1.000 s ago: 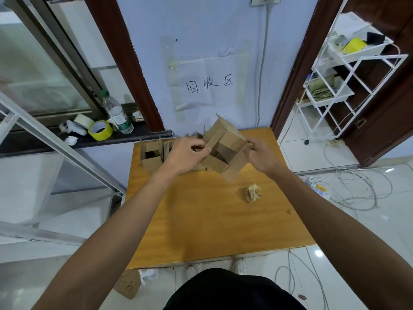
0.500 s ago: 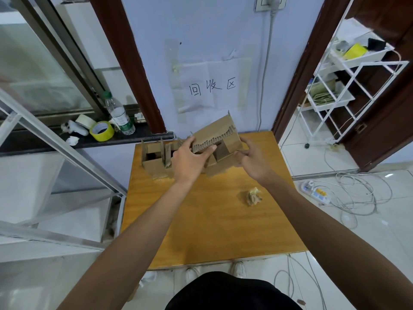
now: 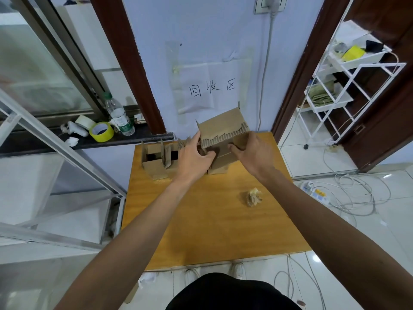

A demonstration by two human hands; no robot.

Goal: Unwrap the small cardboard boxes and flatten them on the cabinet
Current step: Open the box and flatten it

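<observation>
My left hand (image 3: 194, 157) gripped the near-left edge of the cardboard box (image 3: 221, 130), fingers curled over it. My right hand (image 3: 252, 153) gripped the box's right side, fingers bent round the panel. Between them the box was tilted up at the far edge of the table (image 3: 201, 231), close to the wall. Its top face was torn, so the corrugated ribs showed along a ragged line. It looked opened out but not flat: panels stood at angles and one flap rose toward the wall.

Just left of my left hand a second box (image 3: 155, 162) sat on the table with its flaps upright and its inside dark, not flattened at all. Nearer me and to the right, well apart from both boxes, lay a crumpled wad (image 3: 253, 196), which I took for stripped tape or wrapping. I saw no flattened box anywhere on the table. I judged the job early: the wrapping was off at least one box, and both had yet to be pressed flat.
</observation>
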